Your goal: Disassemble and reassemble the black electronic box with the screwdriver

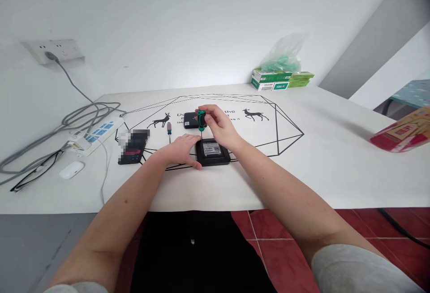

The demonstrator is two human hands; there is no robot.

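A flat black box [222, 155] with a white label [212, 148] lies on the table in front of me, its label side up. My left hand [183, 149] braces it at the left side, fingers at the far corner and thumb at the near one. Wrapped round the handle of an upright green-and-black screwdriver [201, 120] is my right hand [220, 125]. The screwdriver's tip points down at the box's far left corner; the exact contact is too small to make out. Behind the box lies a smaller black case [190, 121], partly hidden by my right hand and the screwdriver.
A second screwdriver [169, 131] and a phone [136, 147] lie left of my hands. Further left are a power strip [101, 135], grey cables, glasses [38, 170] and a white mouse-shaped object [71, 170]. Green-and-white boxes [271, 80] stand at the wall; a red package [399, 134] lies right.
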